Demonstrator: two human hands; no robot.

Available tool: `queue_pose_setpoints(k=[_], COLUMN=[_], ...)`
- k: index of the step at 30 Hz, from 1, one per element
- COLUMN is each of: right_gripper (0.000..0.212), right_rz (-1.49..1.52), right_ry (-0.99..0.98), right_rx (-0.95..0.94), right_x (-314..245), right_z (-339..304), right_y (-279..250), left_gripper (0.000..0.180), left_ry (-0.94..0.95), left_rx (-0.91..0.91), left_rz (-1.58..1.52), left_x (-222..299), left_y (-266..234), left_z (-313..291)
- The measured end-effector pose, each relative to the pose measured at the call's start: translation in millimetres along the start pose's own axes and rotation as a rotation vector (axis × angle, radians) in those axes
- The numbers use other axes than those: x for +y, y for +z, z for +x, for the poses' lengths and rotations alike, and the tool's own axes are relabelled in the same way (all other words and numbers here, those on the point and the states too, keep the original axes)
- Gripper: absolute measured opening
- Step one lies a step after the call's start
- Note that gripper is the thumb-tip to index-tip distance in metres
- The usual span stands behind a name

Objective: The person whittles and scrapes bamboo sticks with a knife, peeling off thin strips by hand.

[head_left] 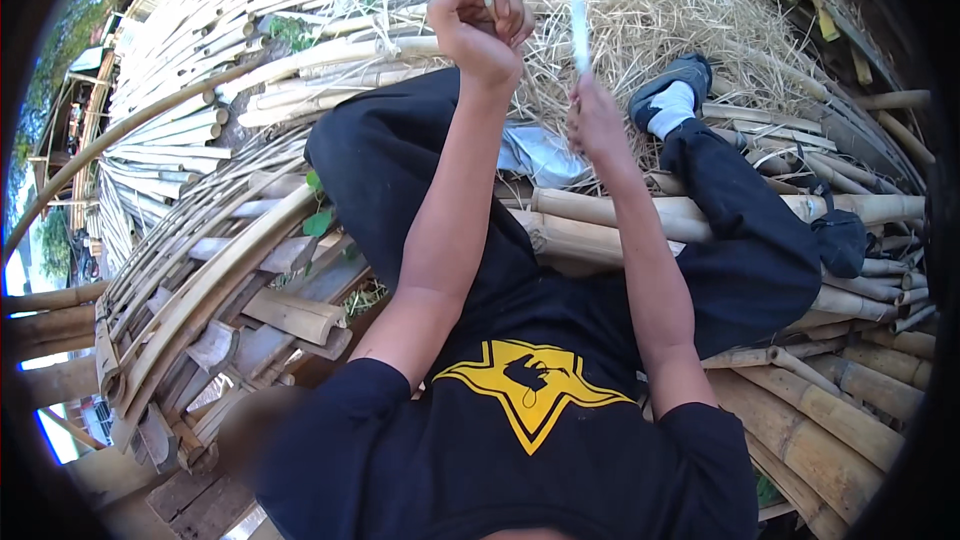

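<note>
My right hand [598, 122] is closed round the handle of a knife [580, 30], its long pale blade pointing away from me. To its left, my left hand [482, 28] is raised with the palm turned up and the fingers curled in. A thin pale strip shows just beyond those fingertips, but I cannot make out whether it is gripped or lies behind. Under and beyond both hands spreads a heap of pale shavings [660, 0]. A whitish plastic sheet [545, 155] lies between my legs, below the right hand.
Split bamboo poles [180, 100] lie stacked on the left, with short offcuts [295, 315] nearer me. Thick bamboo poles [800, 420] lie at the right. My shoe [690, 80] rests by the shavings. A dark pouch-like thing [840, 240] sits beside my right knee.
</note>
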State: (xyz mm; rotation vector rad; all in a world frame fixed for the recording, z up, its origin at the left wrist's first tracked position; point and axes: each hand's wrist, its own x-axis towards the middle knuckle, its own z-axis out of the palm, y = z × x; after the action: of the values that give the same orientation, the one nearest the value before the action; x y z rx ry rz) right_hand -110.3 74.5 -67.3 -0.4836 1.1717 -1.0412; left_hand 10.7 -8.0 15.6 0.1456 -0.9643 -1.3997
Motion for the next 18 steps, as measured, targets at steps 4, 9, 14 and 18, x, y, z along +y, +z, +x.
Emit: queue_pose_setpoints(k=[4, 9, 14, 18], right_gripper=[0.033, 0.038, 0.032, 0.03], right_rz=[-0.408, -1.145, -0.402, -0.474], right_ry=[-0.831, -0.452, -0.274, -0.704], right_rx=[0.406, 0.436, 0.258, 0.366], right_x=[-15.7, 90.7, -0.3, -32.0], right_z=[-35.0, 28.6, 0.1, -31.6], right_y=[35.1, -15.6, 1.2, 27.0], left_gripper=[0.051, 0.05, 0.047, 0.047], left_ry=[0.02, -0.075, -0.031, -0.003], left_rx=[0.087, 0.173, 0.047, 0.078], left_rz=[-0.008, -0.062, -0.014, 0.01], left_x=[2.3, -4.8, -1.3, 5.1], left_y=[-0.8, 12.9, 3.1, 1.7], left_z=[6.2, -6.6, 0.1, 2.2])
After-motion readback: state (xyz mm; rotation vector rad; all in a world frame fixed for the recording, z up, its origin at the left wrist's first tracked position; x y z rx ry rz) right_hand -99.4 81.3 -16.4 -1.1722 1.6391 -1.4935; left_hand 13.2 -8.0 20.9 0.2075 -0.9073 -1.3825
